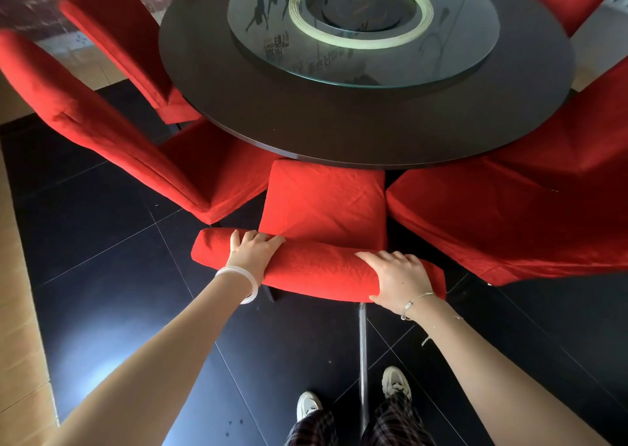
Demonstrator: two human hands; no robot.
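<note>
Left hand (253,253) and right hand (399,280) each clasp the top of the chair back (316,270), fingers curled over the padding. Beyond the grip, the seat (323,200) meets the table (339,132) rim. Judgement: chair nearly tucked in; a short push is left.

Tucked under the worktop (339,122), the front of the red chair (323,204) is hidden, and its backrest (316,268) covers most of its legs. The left hand (253,251) keeps its thumb out of sight. The frame's edges crop the left neighbouring chair (102,129), the right neighbouring chair (526,207), the worktop's far rim and the person's trouser legs (397,425). Dark markings on the glass turntable (458,47) are too blurred to read.
</note>
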